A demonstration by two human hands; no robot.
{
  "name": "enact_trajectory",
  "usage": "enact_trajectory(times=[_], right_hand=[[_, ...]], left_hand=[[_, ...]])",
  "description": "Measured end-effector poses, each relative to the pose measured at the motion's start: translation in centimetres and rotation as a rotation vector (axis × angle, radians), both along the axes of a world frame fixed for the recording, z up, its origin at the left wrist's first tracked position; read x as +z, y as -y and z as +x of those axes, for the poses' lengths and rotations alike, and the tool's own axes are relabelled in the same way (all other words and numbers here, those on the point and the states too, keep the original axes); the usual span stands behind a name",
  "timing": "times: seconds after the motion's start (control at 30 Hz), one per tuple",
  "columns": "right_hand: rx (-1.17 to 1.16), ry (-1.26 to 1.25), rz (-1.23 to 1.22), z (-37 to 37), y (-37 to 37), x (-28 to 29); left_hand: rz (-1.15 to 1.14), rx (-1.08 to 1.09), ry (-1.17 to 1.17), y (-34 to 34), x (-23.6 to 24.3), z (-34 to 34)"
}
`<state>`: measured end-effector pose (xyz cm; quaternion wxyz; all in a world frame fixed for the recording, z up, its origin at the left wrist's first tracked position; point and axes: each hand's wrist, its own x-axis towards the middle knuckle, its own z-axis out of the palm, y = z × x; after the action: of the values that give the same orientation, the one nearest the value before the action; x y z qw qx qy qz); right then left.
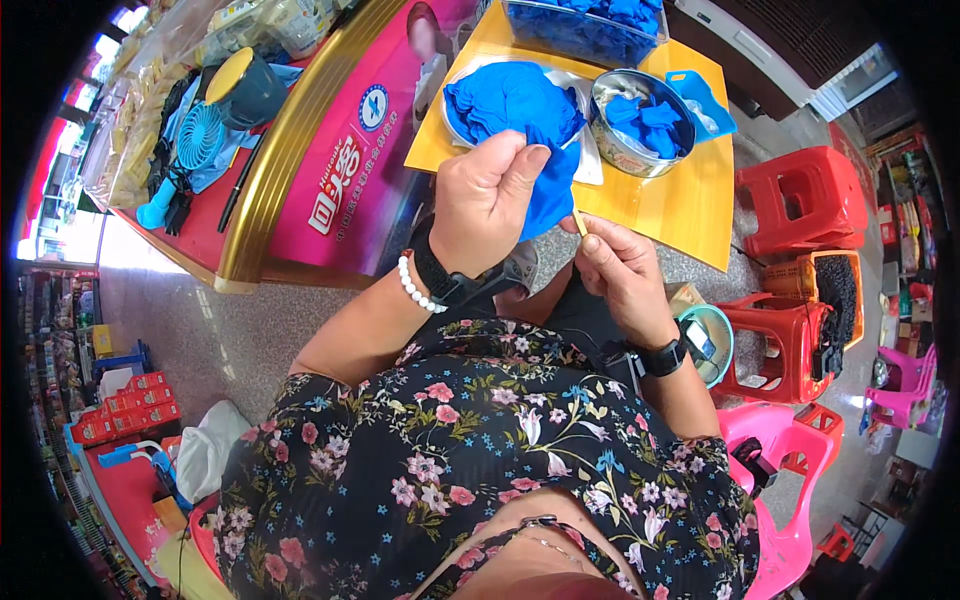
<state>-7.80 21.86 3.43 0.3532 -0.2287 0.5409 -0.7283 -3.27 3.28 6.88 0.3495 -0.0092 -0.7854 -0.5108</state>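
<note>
My left hand [485,198] is closed on a piece of blue cloth [552,200], which hangs down on its right side. Between the thumb and fingers of my right hand [622,272] is a thin pale stick [579,221], its upper end beside the cloth's lower edge. Just beyond my left hand, a heap of blue cloth [512,95] fills a white bowl [447,124] on a yellow wooden board [655,222]. To its right stands a round tin [637,166] with more blue pieces inside.
A clear bin of blue pieces [590,38] and a small blue basket [708,88] are at the far side. Left stands a pink gold-edged counter [262,150] with a small blue fan [200,138]. Red stools [800,200] and a green basin [722,335] are on the right.
</note>
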Motion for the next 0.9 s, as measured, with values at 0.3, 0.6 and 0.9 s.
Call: enact_trajectory(times=[0.3,0.6,0.9], right_hand=[[-0.373,-0.600,0.136,0.1,0.1,-1.0],[-0.059,-0.094,0.069,0.0,-0.4,0.8],[0.003,-0.050,0.034,-0.2,-0.7,0.6]], left_hand=[[0.023,-0.085,0.022,0.4,-0.6,-0.5],[0.042,-0.139,0.040,0.6,0.1,-0.1],[0.130,-0.145,0.049,0.7,-0.7,0.3]])
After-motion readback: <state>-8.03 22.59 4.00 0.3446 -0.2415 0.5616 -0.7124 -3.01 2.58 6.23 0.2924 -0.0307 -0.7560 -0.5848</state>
